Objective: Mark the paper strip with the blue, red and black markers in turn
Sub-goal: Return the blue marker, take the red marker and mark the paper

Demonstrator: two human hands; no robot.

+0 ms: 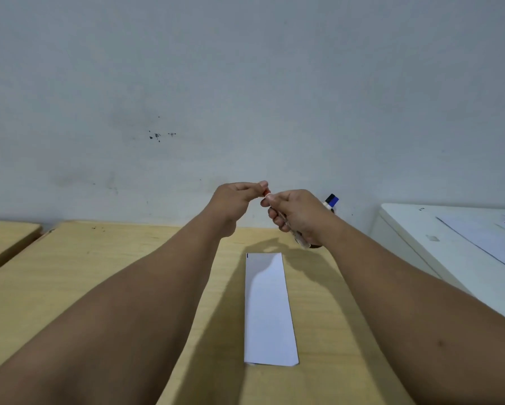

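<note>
A white paper strip [267,309] lies lengthwise on the wooden table [99,273], with a small dark mark at its far left corner. Above its far end my right hand [296,216] grips the barrel of a red marker [299,239], whose clear rear end sticks out below the fist. My left hand [236,200] pinches the red cap [265,193] at the marker's tip; the two hands touch there. A blue marker [331,202] stands behind my right hand, near the wall. No black marker shows.
A white cabinet top [450,244] with papers on it stands to the right of the table. A second wooden table [6,238] sits at the left. A grey wall [245,97] rises right behind the table.
</note>
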